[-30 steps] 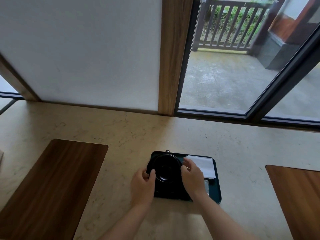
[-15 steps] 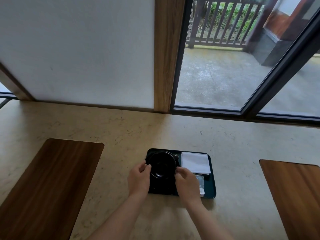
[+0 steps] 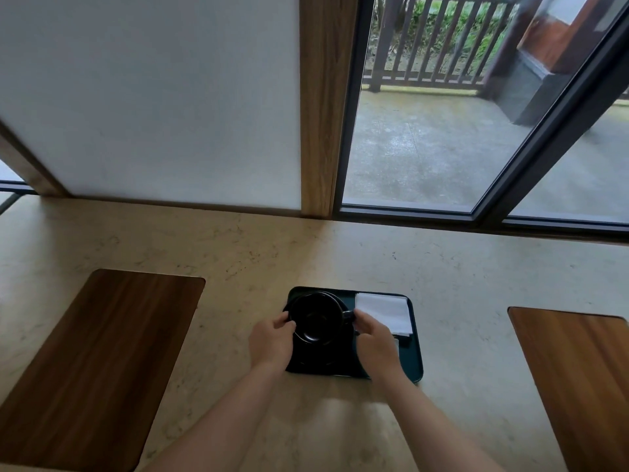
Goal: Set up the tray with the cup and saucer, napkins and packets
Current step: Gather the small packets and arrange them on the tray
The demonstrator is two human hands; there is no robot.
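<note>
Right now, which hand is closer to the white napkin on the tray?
Right. The right hand sits at the napkin's near-left corner, beside the cup handle; the left hand is across the cup, on its far side.

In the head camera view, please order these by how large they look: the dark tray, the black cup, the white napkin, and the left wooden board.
Largest to smallest as they look:
1. left wooden board
2. dark tray
3. black cup and white napkin: similar, so unranked.
</note>
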